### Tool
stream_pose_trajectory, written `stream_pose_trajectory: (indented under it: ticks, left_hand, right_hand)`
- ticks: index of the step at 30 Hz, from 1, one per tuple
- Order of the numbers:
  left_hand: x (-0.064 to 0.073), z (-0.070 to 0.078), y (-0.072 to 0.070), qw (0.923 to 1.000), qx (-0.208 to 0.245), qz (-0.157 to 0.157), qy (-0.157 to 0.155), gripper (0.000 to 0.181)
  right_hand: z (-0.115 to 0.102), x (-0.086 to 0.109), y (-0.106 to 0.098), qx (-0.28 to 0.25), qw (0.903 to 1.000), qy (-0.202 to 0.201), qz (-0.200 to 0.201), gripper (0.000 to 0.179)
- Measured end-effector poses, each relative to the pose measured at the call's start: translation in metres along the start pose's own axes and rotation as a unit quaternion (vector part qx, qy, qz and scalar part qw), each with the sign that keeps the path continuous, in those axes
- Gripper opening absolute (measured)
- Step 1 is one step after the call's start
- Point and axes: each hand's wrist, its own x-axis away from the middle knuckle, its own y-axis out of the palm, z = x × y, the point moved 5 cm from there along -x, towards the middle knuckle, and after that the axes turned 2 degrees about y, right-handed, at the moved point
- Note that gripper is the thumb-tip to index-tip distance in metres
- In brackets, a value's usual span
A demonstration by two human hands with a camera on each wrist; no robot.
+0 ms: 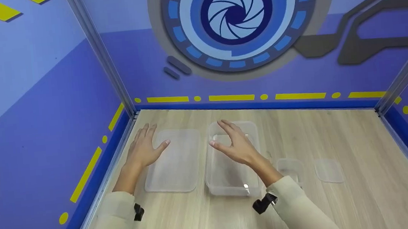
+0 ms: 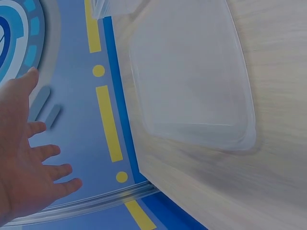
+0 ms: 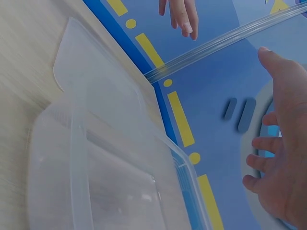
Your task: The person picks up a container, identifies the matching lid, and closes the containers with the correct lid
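My left hand (image 1: 143, 148) hovers with spread fingers at the left edge of a large translucent lid (image 1: 174, 162), which lies flat on the table. Above a large clear plastic container (image 1: 233, 181) is my right hand (image 1: 237, 145), its thumb held apart from the straight fingers. Neither hand holds anything. In the left wrist view the large lid (image 2: 192, 72) lies well apart from the left hand (image 2: 29, 148). From the right wrist the container (image 3: 79, 167) looks open on top and shows no contents, with the right hand (image 3: 288, 143) clear of its rim.
To the right, a small clear container (image 1: 289, 166) stands partly behind the right forearm. Beside it lies a small translucent lid (image 1: 328, 170). Patterned blue panels (image 1: 139, 68) wall the wooden table (image 1: 364, 144) at the back and sides, with metal posts at the corners.
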Motion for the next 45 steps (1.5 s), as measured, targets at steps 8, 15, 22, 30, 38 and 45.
stream_pose_trajectory:
  ticks: [8, 15, 22, 30, 38, 45]
  left_hand:
    - [0.003, -0.006, -0.002, 0.9993, 0.035, -0.005, -0.014, 0.086]
    - [0.007, -0.014, -0.001, 0.9981, 0.059, -0.006, -0.019, 0.088]
    - [0.01, -0.018, 0.001, 0.9974, 0.065, -0.014, -0.027, 0.091]
    - [0.011, -0.022, 0.002, 0.9961, 0.084, -0.011, -0.025, 0.091]
    - [0.012, -0.023, 0.005, 0.9955, 0.087, -0.014, -0.033, 0.093]
    - [0.016, -0.023, 0.014, 0.9945, 0.09, -0.029, -0.045, 0.094]
  right_hand:
    - [-0.006, -0.003, 0.007, -0.013, 0.9999, -0.007, 0.002, 0.09]
    - [-0.005, -0.003, 0.014, -0.017, 0.9997, -0.017, 0.008, 0.089]
    - [-0.004, -0.002, 0.021, -0.02, 0.9996, -0.02, 0.006, 0.086]
    - [-0.002, 0.0, 0.027, -0.022, 0.9996, -0.016, 0.003, 0.086]
    - [-0.003, 0.002, 0.035, -0.021, 0.9994, -0.027, -0.004, 0.086]
    - [-0.001, 0.006, 0.041, -0.024, 0.9993, -0.026, -0.013, 0.084]
